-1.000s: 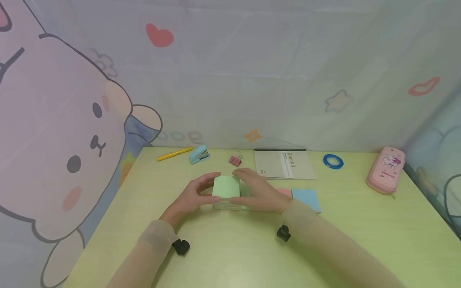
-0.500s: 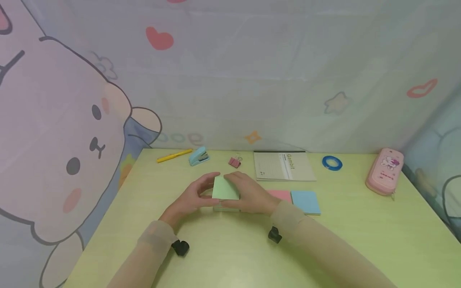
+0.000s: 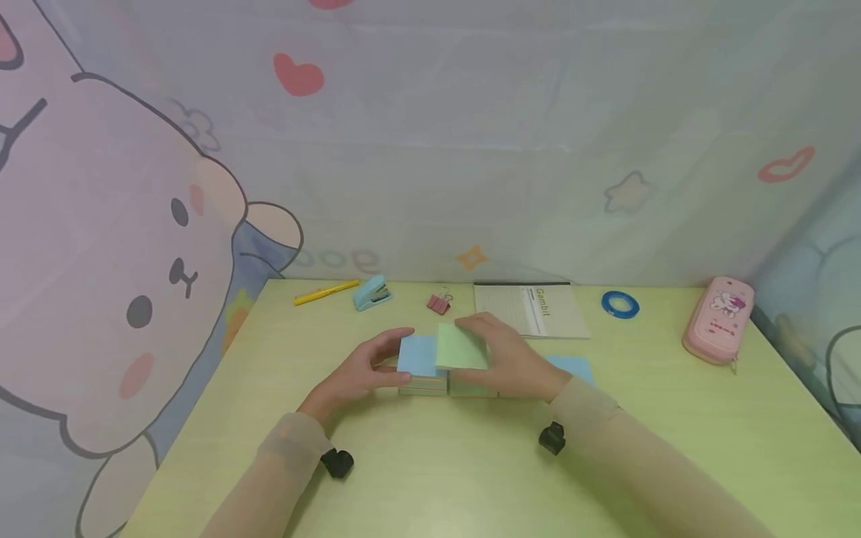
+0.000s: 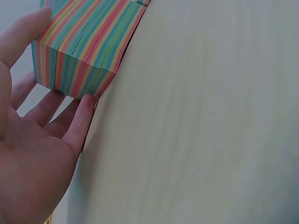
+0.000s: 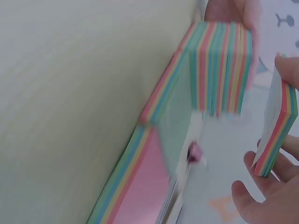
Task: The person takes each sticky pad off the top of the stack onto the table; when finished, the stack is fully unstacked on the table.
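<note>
My left hand (image 3: 356, 371) grips the sides of a stack of sticky note pads (image 3: 418, 356) with a blue sheet on top. Striped coloured edges show on that stack (image 4: 79, 42) in the left wrist view. Between thumb and fingers, my right hand (image 3: 514, 365) holds a sticky note pad (image 3: 461, 347) with a green top. It is lifted off the stack, its striped edge towards the right wrist camera. Below it, a green pad (image 5: 177, 112) lies against the stack. A pink pad (image 5: 142, 186) follows in the row, mostly hidden in the head view, then a blue pad (image 3: 573, 368).
Along the back lie a yellow pen (image 3: 326, 292), a light blue stapler (image 3: 372, 294), a pink binder clip (image 3: 439, 303), a notebook (image 3: 538, 317) and a roll of blue tape (image 3: 619, 304). A pink pencil case (image 3: 720, 320) lies at the right edge.
The right hand first moved left onto the stack's green top pad, then lifted it away to the right, exposing a blue top. The left hand has stayed on the stack.
</note>
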### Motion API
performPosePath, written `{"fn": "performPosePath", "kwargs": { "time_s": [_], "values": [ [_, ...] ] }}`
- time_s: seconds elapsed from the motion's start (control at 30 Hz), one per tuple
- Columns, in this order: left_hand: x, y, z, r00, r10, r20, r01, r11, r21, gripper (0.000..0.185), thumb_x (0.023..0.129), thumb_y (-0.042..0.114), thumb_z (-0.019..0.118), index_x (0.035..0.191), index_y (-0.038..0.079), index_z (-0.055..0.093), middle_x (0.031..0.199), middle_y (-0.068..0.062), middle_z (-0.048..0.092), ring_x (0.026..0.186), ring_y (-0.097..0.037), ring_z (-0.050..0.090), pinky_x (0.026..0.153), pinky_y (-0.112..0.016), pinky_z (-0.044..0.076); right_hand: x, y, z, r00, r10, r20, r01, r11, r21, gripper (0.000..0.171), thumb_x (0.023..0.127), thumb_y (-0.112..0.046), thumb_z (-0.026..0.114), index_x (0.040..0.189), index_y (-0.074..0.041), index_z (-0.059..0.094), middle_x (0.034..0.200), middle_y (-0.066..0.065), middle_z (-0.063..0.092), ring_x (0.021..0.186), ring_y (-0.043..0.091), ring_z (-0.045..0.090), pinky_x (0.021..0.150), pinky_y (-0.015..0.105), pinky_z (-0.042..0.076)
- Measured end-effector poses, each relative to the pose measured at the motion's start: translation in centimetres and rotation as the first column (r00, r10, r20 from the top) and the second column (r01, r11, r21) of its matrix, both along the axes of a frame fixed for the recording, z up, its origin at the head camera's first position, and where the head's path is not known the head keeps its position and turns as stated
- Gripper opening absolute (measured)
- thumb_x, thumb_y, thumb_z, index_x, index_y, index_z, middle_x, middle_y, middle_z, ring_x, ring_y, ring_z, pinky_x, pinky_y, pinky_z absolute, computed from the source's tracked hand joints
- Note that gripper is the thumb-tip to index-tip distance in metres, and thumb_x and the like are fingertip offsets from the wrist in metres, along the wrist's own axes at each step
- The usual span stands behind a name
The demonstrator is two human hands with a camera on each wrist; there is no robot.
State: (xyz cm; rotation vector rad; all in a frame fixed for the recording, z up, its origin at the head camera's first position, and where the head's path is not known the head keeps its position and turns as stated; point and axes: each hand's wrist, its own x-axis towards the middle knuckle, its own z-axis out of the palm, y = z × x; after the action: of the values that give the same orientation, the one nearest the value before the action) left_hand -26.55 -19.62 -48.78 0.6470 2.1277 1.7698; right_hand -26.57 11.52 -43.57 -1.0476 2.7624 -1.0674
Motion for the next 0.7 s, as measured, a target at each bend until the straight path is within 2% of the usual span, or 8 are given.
{"fn": "performPosePath", "kwargs": {
  "time_s": [0.23, 0.37, 0.47, 0.7],
  "values": [
    [0.0, 0.1, -0.2, 1.0, 0.021, -0.014, -0.021, 1.0, -0.013, 0.078, 0.094, 0.005, 0.078, 0.161, 0.005, 0.038, 0.158, -0.02, 0.047, 0.143, -0.039, 0.047, 0.11, -0.037, 0.053, 0.2, 6.4, -0.3, 0.995, -0.097, 0.037, 0.096, 0.995, 0.018, 0.081, 0.085, -0.043, 0.088, 0.151, -0.011, 0.054, 0.15, 0.005, 0.055, 0.139, 0.029, 0.051, 0.114, 0.056, 0.045],
    [0.2, 0.1, -0.3, 0.999, 0.039, -0.003, -0.039, 0.999, -0.019, 0.077, 0.095, 0.005, 0.078, 0.161, 0.007, 0.039, 0.158, -0.017, 0.048, 0.143, -0.037, 0.048, 0.109, -0.034, 0.052, 0.0, 10.6, -1.1, 0.992, -0.124, 0.025, 0.122, 0.99, 0.066, 0.082, 0.084, -0.042, 0.089, 0.151, -0.009, 0.054, 0.153, 0.01, 0.054, 0.143, 0.035, 0.047, 0.116, 0.061, 0.041],
    [0.2, 0.1, -0.4, 0.999, 0.048, 0.008, -0.048, 0.999, -0.019, 0.077, 0.095, 0.004, 0.078, 0.161, 0.008, 0.039, 0.157, -0.016, 0.049, 0.142, -0.036, 0.048, 0.108, -0.033, 0.052, -0.1, 13.6, -1.9, 0.99, -0.139, 0.002, 0.138, 0.985, 0.099, 0.081, 0.083, -0.039, 0.09, 0.149, -0.008, 0.055, 0.15, 0.011, 0.055, 0.139, 0.035, 0.051, 0.112, 0.06, 0.045],
    [0.1, 0.0, -0.3, 0.999, 0.051, 0.004, -0.051, 0.997, -0.05, 0.077, 0.094, 0.007, 0.08, 0.161, 0.011, 0.041, 0.158, -0.014, 0.048, 0.142, -0.036, 0.049, 0.112, -0.043, 0.051, 0.3, 19.0, -2.6, 0.981, -0.195, -0.016, 0.195, 0.966, 0.168, 0.079, 0.084, -0.034, 0.088, 0.148, -0.005, 0.054, 0.149, 0.019, 0.054, 0.139, 0.042, 0.049, 0.113, 0.068, 0.04]
  ]
}}
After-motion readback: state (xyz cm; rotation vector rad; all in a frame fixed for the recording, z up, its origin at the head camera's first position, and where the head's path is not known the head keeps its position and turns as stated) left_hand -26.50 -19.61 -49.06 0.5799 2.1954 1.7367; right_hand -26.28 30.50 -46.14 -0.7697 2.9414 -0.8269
